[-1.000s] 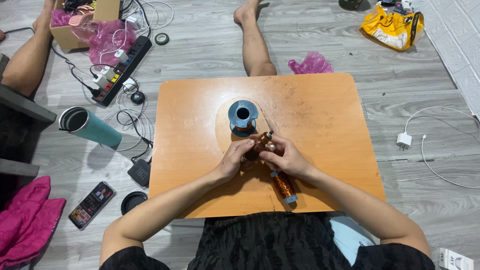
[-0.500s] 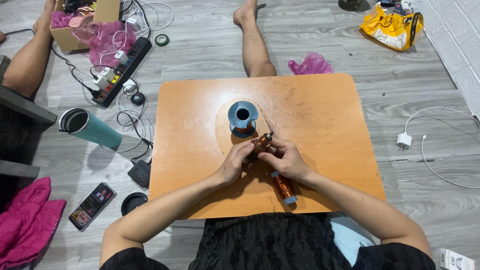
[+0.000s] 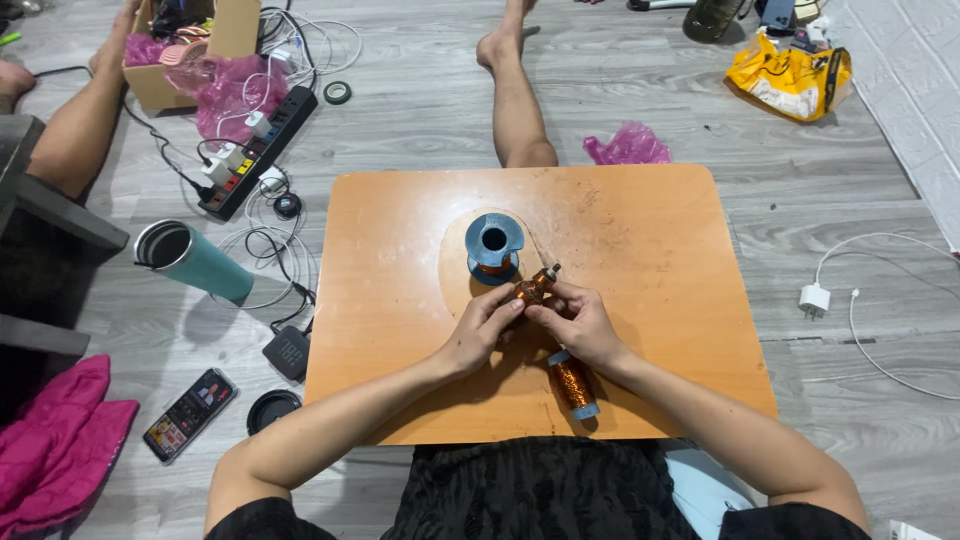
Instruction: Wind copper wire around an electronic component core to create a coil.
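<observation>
While both hands' fingers pinch a copper coil [image 3: 531, 290], blue spool [image 3: 494, 245] beyond, yellow bag [image 3: 790, 78] far right.

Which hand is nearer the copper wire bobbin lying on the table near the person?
Right. The right hand sits directly above the lying copper wire bobbin, its wrist over the top end. The left hand is farther off, up and to its left.
</observation>
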